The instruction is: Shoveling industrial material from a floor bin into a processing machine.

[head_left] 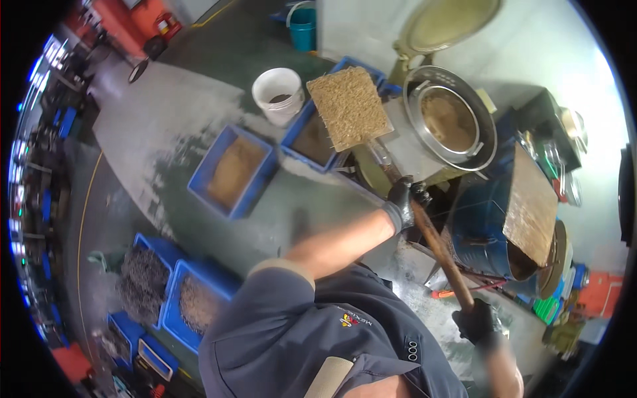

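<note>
While full, shovel (434, 240) diagonally forward-left.

White glare on the upper-right wall (594, 56), fisheye bending, black corners.

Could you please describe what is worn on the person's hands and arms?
The left hand and right hand wear black gloves. The left forearm is bare below a short dark-grey sleeve with a tan hem band; the right forearm is also bare.
</note>
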{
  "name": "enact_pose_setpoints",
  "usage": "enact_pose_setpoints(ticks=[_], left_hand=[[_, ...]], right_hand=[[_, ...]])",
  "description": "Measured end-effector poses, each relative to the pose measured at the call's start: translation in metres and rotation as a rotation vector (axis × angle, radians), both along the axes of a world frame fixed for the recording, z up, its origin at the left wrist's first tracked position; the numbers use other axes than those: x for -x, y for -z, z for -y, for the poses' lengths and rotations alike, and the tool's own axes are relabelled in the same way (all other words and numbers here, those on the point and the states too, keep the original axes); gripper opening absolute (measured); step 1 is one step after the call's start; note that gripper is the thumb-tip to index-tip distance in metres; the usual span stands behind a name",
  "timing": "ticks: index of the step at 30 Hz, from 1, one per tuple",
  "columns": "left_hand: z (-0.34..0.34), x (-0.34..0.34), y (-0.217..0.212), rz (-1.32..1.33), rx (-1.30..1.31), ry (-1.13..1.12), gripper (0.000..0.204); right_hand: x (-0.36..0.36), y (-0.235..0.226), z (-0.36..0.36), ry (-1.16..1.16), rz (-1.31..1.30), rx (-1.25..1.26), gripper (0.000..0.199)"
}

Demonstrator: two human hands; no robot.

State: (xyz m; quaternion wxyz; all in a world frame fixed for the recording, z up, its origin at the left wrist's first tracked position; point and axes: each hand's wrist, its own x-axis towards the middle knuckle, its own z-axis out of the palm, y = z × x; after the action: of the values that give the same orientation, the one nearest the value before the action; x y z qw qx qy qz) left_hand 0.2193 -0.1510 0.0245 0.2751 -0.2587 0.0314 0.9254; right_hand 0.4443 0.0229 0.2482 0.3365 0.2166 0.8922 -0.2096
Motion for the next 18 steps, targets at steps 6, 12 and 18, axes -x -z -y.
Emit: enact_pose_setpoints(ticks=[6,12,18], left_hand=[[0.169,-0.035,0.117,0.015,-0.125,-0.154,0.024],[0.33,-0.071,0.259,0.324,0.504,-0.362,0.006],[0.483,-0.119,0.411,0.451,0.287,-0.429,0.006]], right_hand=[[0.034,0.096,0.088,-0.267,0.149,0.199,0.025],[0.069,0.2,0.213,-0.127,0.463,0.433,0.027],[0.093,0.327,0.319,-0.662,0.141,0.274,0.03]])
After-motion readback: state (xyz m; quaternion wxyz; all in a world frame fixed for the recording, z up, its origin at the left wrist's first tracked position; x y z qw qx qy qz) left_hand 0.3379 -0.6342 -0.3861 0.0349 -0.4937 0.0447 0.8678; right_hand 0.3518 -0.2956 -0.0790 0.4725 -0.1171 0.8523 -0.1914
